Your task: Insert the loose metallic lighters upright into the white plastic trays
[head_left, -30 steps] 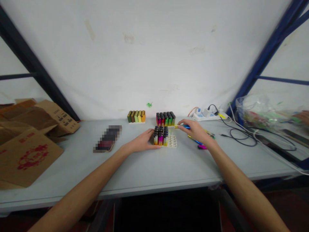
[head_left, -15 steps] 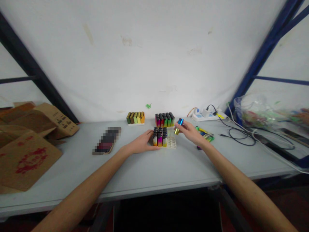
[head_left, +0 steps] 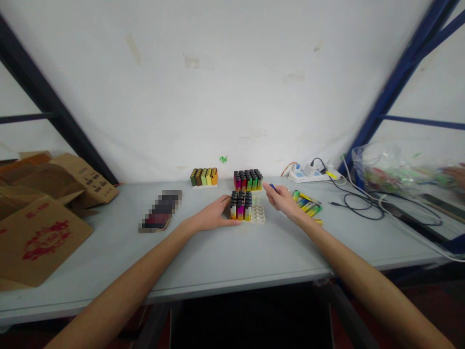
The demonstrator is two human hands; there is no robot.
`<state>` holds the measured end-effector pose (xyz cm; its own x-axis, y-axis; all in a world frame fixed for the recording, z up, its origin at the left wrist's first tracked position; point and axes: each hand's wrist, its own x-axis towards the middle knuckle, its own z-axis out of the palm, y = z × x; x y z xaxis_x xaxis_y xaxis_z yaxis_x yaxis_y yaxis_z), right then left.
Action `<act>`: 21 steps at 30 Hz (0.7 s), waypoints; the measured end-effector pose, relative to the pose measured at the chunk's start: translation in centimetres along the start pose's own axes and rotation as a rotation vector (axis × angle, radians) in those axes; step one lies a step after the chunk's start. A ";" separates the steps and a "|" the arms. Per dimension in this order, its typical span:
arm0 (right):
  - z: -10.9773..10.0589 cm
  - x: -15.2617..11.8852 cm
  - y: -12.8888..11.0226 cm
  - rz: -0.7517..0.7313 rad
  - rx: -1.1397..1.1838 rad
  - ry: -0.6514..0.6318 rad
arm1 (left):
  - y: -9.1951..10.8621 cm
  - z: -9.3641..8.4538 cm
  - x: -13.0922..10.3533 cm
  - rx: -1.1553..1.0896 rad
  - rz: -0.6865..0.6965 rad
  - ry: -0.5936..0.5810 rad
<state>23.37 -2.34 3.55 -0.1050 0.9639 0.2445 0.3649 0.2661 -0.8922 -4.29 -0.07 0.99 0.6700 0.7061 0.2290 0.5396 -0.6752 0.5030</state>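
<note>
My left hand (head_left: 218,213) is wrapped around the left side of a white tray (head_left: 258,214), its thumb along the front and its fingers behind. Black-topped lighters (head_left: 240,207) in white, purple and yellow stand upright in the tray's left part, while bare round sockets show in its right part. Over the tray's right back corner, my right hand (head_left: 283,199) is closed on a blue lighter (head_left: 273,187), most of which the fingers hide. Beside that wrist lie several loose yellow, green and blue lighters (head_left: 308,203).
Near the wall stand a block of multicoloured lighters (head_left: 248,180) and a block of yellow-topped ones (head_left: 204,177). A blurred-out phone-like slab (head_left: 162,211) lies left. Cardboard boxes (head_left: 47,232) fill the far left. A power strip (head_left: 314,173) and black cables (head_left: 359,206) lie right.
My right hand has turned and shifted slightly right, so the blue and gold lighter is now mostly hidden in the fingers. The loose lighters show more. My left hand stays at the tray.
</note>
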 end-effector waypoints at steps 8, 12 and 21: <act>0.7 0.1 0.6 -0.052 -0.219 0.095 | 0.3 -0.2 0.0 0.011 -0.007 -0.010; 0.8 0.0 0.4 -0.062 -0.235 0.072 | 0.3 -0.2 0.0 0.000 -0.006 -0.013; 0.2 0.2 1.0 -0.242 -0.213 0.003 | 0.1 -0.1 0.0 0.003 -0.010 -0.007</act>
<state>23.50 -1.89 2.65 -0.2097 0.8725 0.4413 0.5155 0.4822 -0.7083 -4.29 -0.13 1.17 0.6686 0.7110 0.2180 0.5474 -0.6689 0.5029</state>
